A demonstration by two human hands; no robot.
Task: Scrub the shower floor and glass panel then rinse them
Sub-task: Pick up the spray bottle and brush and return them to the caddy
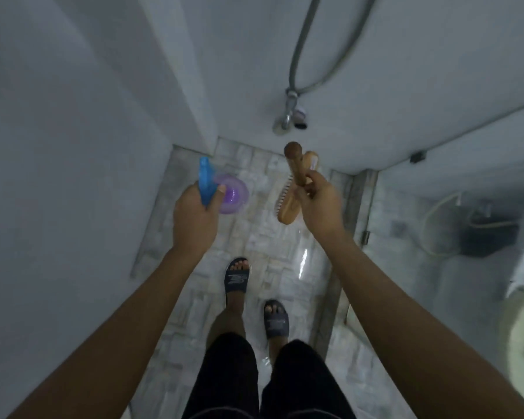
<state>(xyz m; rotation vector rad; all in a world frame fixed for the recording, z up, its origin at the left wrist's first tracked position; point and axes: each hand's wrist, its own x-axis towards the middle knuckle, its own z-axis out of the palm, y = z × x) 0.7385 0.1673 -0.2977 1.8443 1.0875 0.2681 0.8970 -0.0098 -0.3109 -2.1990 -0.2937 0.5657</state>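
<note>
Wooden scrub brush (pixel 288 207) in my right hand (pixel 318 201), fingers curled round its handle with the thumb on top, bristle side facing left and the head hanging over the floor. A rounded brown knob sticks up above the grip; I cannot tell if that is the same brush or a second one. My left hand (pixel 194 216) grips the spray bottle (pixel 232 193) at its blue trigger neck, fingers wrapped, thumb across the front, purple body pointing down. Both tools are held in the air, touching no surface. The shower floor (pixel 270 243) is pale stone tile under my sandals (pixel 237 276), glossy in patches, maybe wet. The glass panel (pixel 436 222) runs along my right side, cloudy, with the toilet area beyond it. The hose (pixel 303 40) loops down the far wall to the tap (pixel 288 116). My read: this is the setup step, scrubbing not yet begun, nothing rinsed. Next I would need to aim the nozzle at the tile or glass and squeeze the trigger, then crouch or reach so the bristles press flat. Slippery tile underfoot is the risk.
</note>
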